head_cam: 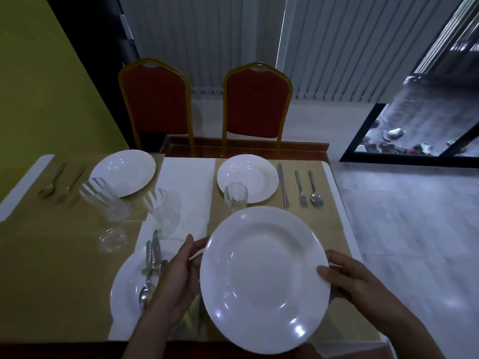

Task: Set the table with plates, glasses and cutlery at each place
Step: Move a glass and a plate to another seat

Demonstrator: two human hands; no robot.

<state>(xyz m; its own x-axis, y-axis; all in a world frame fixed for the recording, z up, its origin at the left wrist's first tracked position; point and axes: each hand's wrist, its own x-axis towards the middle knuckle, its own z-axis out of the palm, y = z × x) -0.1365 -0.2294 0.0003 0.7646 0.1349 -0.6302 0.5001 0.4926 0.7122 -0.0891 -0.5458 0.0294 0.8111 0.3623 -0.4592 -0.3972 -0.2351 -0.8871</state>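
Observation:
A large white plate (264, 278) hangs over the near right place, gripped at its rims by my left hand (178, 278) and my right hand (355, 278). Left of it lies another white plate (127, 286) carrying a spoon, knife and fork (151, 265). The far right place has a white plate (248, 177), a glass (235, 196), a knife (282, 185), a fork (300, 189) and a spoon (315, 189). The far left place has a plate (124, 172), a glass (103, 198), and cutlery (62, 183).
Another glass (162, 211) stands on the white runner mid-table, and a glass (112, 239) stands near left. Two red chairs (256, 104) face the table's far edge. Brown placemats (51, 255) cover the table; the table's right edge borders tiled floor.

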